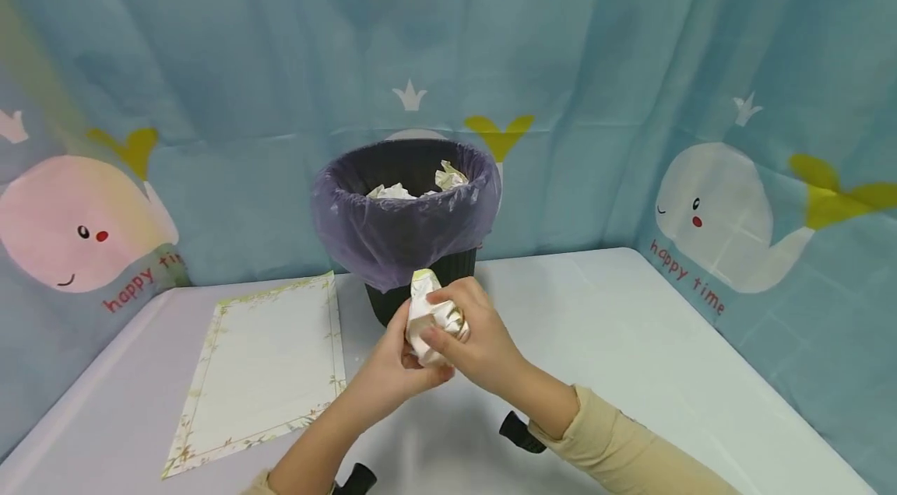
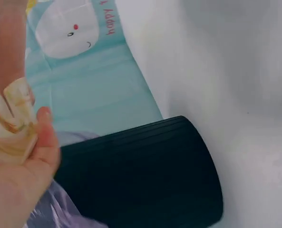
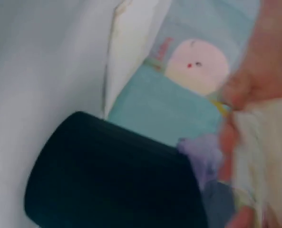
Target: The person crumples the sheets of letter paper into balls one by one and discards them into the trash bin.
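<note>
A crumpled sheet of white paper (image 1: 423,314) with a printed border is held between both hands in front of the trash can. From the left and below, my left hand (image 1: 392,370) grips it with curled fingers. My right hand (image 1: 483,339) holds it from the right, thumb and fingers bent over it. In the left wrist view the crumpled paper (image 2: 12,128) sits against the left thumb. The right wrist view is blurred, with the paper (image 3: 269,161) at its right edge. Behind the hands stands the black trash can (image 1: 455,267), its purple liner (image 1: 406,234) folded over the rim.
Several crumpled papers (image 1: 451,177) lie inside the can. A flat bordered sheet (image 1: 269,370) lies on the white table (image 1: 596,339) at the left. A blue curtain (image 1: 280,51) with whale prints hangs behind and beside the table.
</note>
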Demonstrator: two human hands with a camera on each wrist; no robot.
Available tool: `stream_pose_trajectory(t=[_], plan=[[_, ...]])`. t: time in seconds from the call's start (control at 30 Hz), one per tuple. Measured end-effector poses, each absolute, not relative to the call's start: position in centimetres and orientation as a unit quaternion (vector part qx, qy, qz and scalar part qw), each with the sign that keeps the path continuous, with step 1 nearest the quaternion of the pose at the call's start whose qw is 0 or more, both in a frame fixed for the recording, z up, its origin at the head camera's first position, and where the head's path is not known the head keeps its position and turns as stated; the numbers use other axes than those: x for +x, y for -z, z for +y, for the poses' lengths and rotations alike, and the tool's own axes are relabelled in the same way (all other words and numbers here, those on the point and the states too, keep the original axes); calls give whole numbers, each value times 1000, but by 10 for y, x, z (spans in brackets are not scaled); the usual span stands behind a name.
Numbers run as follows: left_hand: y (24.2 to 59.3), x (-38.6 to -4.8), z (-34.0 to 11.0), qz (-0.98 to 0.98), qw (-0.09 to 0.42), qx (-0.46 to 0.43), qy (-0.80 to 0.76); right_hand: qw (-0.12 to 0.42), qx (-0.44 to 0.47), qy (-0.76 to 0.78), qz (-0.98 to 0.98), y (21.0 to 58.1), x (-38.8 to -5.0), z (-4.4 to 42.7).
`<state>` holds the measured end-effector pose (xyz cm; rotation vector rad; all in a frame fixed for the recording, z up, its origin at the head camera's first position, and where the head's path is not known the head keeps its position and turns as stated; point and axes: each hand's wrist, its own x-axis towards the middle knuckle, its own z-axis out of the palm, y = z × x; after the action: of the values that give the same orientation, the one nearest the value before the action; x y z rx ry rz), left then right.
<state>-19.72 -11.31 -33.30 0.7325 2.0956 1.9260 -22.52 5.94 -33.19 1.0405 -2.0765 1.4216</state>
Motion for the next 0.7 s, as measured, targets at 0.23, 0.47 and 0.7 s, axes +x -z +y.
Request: stream_pose_trajectory(t=[0.23, 0.47, 0.7], plan=[[334, -191, -109, 786, 39, 156, -597, 164, 438, -441, -766, 325, -221, 63], [332, -189, -107, 818, -42, 157, -552, 188, 436, -400, -784, 315, -223, 66], [327, -192, -104, 833, -11, 177, -524, 77, 413, -459, -783, 309, -229, 68]])
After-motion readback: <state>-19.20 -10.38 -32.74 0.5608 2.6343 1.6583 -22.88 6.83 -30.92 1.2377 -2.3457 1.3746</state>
